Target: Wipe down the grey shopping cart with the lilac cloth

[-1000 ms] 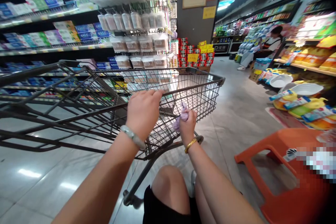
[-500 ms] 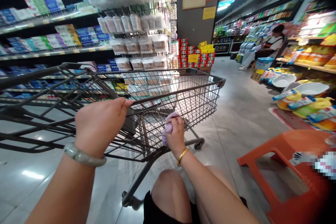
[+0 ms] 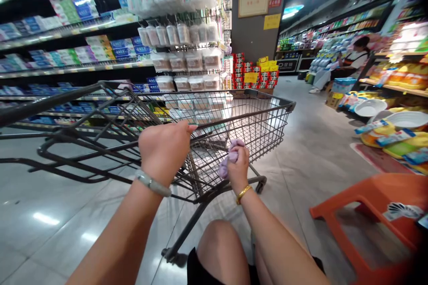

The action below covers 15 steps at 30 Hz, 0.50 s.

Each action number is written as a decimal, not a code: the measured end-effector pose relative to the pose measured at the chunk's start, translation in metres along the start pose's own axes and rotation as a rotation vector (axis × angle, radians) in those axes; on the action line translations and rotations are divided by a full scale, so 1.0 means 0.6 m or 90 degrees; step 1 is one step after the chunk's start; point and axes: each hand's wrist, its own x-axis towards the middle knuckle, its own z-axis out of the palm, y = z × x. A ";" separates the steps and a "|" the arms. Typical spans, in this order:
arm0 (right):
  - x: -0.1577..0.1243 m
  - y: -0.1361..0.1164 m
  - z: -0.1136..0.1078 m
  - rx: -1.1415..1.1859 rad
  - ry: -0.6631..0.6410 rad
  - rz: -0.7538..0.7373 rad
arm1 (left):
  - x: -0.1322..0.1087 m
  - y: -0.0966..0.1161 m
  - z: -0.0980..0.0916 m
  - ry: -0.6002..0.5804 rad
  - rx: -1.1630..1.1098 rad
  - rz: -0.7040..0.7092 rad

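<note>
A dark metal shopping cart [image 3: 264,120] stands sideways before me, its handle end at the left. My left hand [image 3: 167,144], with a pale bangle on the wrist, is closed over the top side rail of the basket. My right hand [image 3: 239,169], a gold bracelet at its wrist, grips a crumpled light purple cloth [image 3: 230,160]. The cloth is against the wire side of the basket, lower and to the right of my left hand. Part of the cloth is hidden in my fingers.
An orange plastic stool [image 3: 364,196] stands close at my right. Shelves of packaged goods [image 3: 80,64] line the left. Red boxes [image 3: 239,73] are stacked by a pillar. Yellow bags and white basins [image 3: 371,107] lie at the right. A seated person [image 3: 354,62] is farther back.
My left hand has moved right along the top rail, closer to my right hand. My right hand still holds the cloth at the basket's side. The view has shifted slightly left.
</note>
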 end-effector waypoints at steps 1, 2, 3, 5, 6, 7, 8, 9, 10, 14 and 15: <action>0.004 0.002 -0.002 0.001 0.015 0.003 | 0.002 0.008 0.000 0.004 -0.010 0.006; 0.007 0.003 -0.004 -0.002 0.029 0.009 | 0.003 0.016 0.000 0.008 -0.021 0.015; 0.008 0.002 -0.005 -0.009 0.041 0.017 | 0.005 0.024 0.000 0.014 -0.031 0.024; 0.002 -0.004 -0.005 -0.029 0.052 0.021 | 0.007 0.041 -0.003 0.026 -0.050 0.041; -0.004 -0.009 -0.005 -0.034 0.049 0.013 | 0.008 0.049 -0.005 0.032 -0.059 0.047; -0.009 -0.014 -0.005 -0.033 0.038 -0.002 | 0.009 0.057 -0.006 0.037 -0.068 0.050; -0.012 -0.017 -0.006 -0.026 0.023 -0.018 | 0.010 0.065 -0.008 0.039 -0.074 0.051; -0.013 -0.018 -0.009 -0.017 0.009 -0.030 | 0.011 0.072 -0.010 0.039 -0.079 0.051; -0.010 -0.015 -0.013 -0.009 0.002 -0.034 | 0.013 0.079 -0.011 0.038 -0.082 0.049; 0.020 0.011 -0.030 -0.005 0.069 0.028 | 0.021 0.103 -0.011 0.040 -0.089 0.053; 0.026 0.015 -0.033 -0.004 0.093 0.049 | 0.023 0.108 -0.010 0.041 -0.095 0.055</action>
